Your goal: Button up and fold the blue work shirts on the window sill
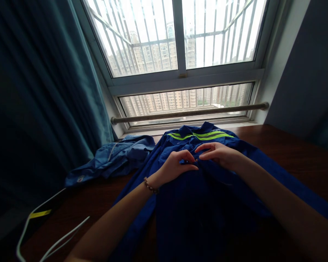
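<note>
A dark blue work shirt (196, 203) with yellow-green reflective stripes below its collar lies spread front-up on a dark wooden table (295, 156). My left hand (177, 165), with a bead bracelet on the wrist, pinches the shirt's front edge at chest height. Just to its right, my right hand (221, 153) has its fingers closed on the same edge. The two hands almost touch. What lies between the fingertips is too small to make out.
A second, lighter blue garment (114, 158) lies crumpled at the table's back left. White wire hangers (43, 225) rest near the front left corner. A teal curtain (43, 91) hangs on the left, and a barred window (180, 54) stands behind the table.
</note>
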